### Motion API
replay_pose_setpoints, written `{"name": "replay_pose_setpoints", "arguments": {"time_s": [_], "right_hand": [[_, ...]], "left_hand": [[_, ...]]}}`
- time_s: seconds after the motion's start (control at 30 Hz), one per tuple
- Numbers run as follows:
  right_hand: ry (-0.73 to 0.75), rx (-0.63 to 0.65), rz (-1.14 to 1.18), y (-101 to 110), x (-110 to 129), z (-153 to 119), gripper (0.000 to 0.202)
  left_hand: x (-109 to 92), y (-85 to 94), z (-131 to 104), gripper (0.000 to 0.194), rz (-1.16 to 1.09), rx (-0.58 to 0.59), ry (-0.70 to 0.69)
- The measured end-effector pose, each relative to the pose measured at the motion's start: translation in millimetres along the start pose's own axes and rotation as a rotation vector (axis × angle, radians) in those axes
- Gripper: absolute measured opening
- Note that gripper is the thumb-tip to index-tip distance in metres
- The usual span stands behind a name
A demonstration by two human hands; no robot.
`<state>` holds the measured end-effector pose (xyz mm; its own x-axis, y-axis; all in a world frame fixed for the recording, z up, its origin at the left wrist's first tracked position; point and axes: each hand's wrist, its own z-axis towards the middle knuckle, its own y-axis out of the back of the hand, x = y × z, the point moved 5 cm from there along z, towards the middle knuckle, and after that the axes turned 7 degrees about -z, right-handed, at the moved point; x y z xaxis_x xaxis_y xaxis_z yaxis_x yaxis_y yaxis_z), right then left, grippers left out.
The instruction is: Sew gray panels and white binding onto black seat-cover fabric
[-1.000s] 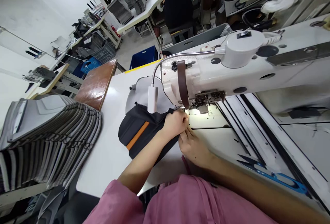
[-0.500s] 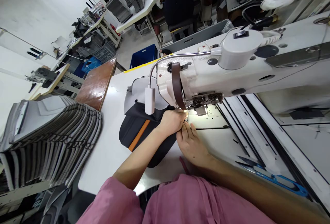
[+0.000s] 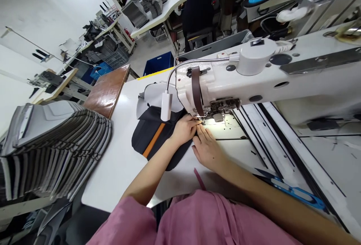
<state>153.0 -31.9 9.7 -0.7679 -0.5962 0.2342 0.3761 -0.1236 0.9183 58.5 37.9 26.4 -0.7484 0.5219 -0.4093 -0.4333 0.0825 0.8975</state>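
A black fabric piece with an orange stripe (image 3: 153,139) and a light grey part (image 3: 155,95) lies on the white table, its right edge close to the sewing machine's (image 3: 225,83) needle area. My left hand (image 3: 184,129) rests on the black fabric with its fingers pinched at that edge, just left of the presser foot. Beside it, my right hand (image 3: 208,149) lies flat, fingertips at the fabric's edge and fingers stretched forward. The fingertips of both hands nearly meet under the machine head. A small white lamp (image 3: 166,106) on a bendable neck hangs over the fabric.
Blue-handled scissors (image 3: 299,195) lie at the right, by my right forearm. A tall stack of grey padded pieces (image 3: 62,147) stands at the left. Beyond the table are a brown board (image 3: 108,89), a blue crate (image 3: 158,63) and a person in dark clothes (image 3: 199,4).
The black fabric's near edge has moved up, away from me. My right hand has shifted slightly forward and left, and my left hand slightly left and forward.
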Motion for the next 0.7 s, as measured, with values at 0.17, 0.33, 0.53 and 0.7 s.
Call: {"name": "replay_pose_setpoints", "arguments": {"time_s": [0.17, 0.33, 0.53, 0.7], "right_hand": [[0.014, 0.005, 0.024, 1, -1, -1, 0.019], [-0.009, -0.008, 0.050, -1, -4, -2, 0.021], [-0.004, -0.036, 0.046, 0, -1, -1, 0.018], [-0.016, -0.050, 0.037, -2, -1, -2, 0.016]], "left_hand": [[6, -2.1, -5, 0.028, -0.049, -0.084, 0.000], [4, -6.8, -9, 0.027, -0.033, -0.108, 0.049], [-1, 4.2, -32, 0.039, 0.221, -0.169, 0.351], [49, 36.4, -21, 0.046, 0.345, -0.008, 0.541]]}}
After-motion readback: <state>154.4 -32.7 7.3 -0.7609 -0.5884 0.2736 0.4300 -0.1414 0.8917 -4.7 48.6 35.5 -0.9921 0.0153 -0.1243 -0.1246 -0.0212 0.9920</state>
